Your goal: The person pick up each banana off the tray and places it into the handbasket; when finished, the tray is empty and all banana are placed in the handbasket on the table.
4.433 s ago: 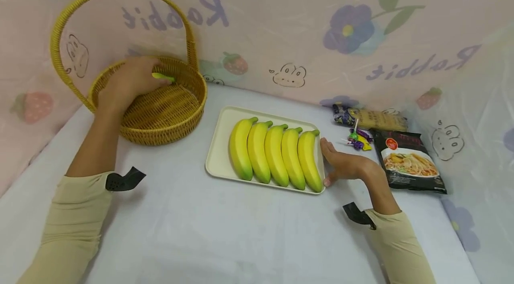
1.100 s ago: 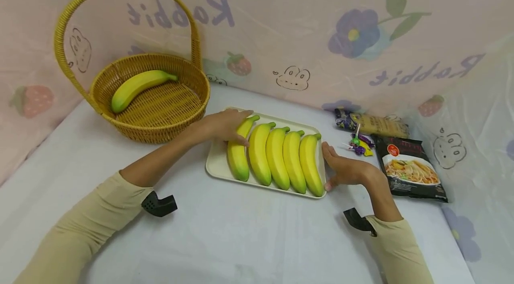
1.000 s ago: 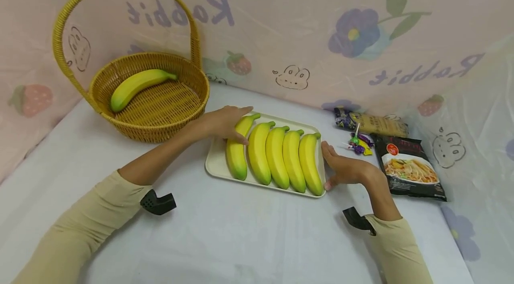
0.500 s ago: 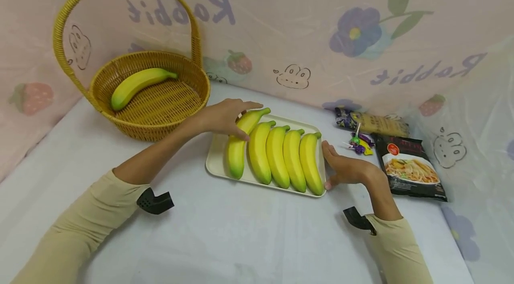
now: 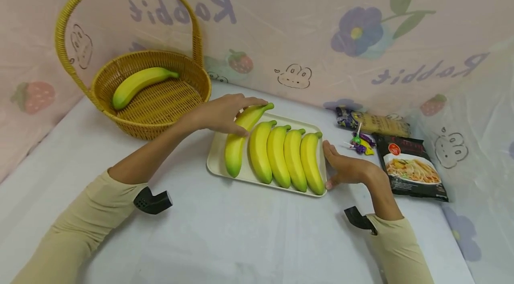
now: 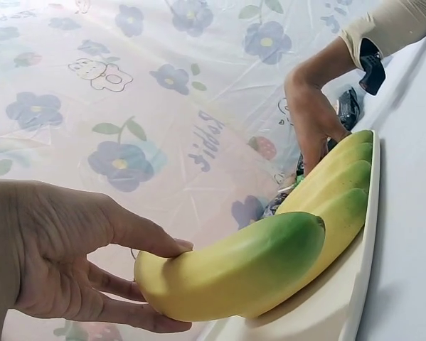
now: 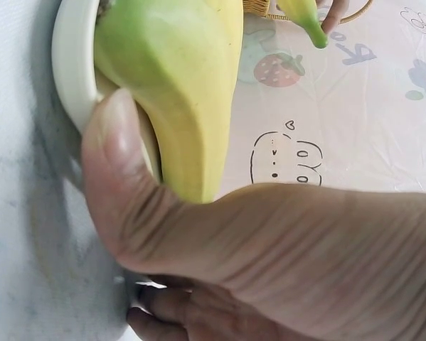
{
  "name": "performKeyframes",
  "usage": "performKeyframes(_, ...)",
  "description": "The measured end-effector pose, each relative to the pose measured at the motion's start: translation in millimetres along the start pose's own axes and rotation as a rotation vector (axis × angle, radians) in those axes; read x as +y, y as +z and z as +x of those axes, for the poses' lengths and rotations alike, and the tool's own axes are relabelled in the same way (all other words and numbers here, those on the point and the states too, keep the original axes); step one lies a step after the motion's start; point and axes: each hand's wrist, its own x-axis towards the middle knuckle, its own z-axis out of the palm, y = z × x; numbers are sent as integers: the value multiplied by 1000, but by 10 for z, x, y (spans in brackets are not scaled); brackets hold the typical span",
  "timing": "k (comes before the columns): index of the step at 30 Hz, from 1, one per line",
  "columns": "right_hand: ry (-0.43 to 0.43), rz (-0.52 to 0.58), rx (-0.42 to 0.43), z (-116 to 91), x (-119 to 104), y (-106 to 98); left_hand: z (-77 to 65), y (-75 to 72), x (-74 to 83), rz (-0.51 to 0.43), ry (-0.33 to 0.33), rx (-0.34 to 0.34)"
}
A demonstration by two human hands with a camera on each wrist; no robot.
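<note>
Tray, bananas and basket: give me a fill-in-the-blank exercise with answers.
The left hand holds a green and ____ banana.
On the tray, ____ other bananas lie side by side.
The basket holds exactly ____ banana.
The right hand touches the rim of the ____.

Missing words: yellow; four; one; tray.

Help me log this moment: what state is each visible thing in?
Held banana: slanted
Left hand: pinching that banana
Tray: flat, holding four other bananas
Right hand: touching tray's edge
Basket: upright, one banana inside
Black packet: lying flat
Long packet: lying flat
Lollipops: clustered
</note>
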Motion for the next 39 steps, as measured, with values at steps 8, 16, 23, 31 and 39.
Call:
performKeyframes(8, -8, -6, 1, 9, -15, -4, -66, -81, 16, 4, 13, 44)
performKeyframes(16, -9, -5, 0, -1, -8, -4, -139, -189, 47, 10, -23, 96)
performKeyframes(23, -9, 4, -2, 5, -12, -5, -210, -290, 37, 34, -78, 149)
performKeyframes(31, -6, 16, -5, 6, -18, 0, -297, -374, 22, 42, -144, 238)
performKeyframes(39, -18, 28, -6, 5, 2, 2, -357, -459, -1, 37, -153, 335)
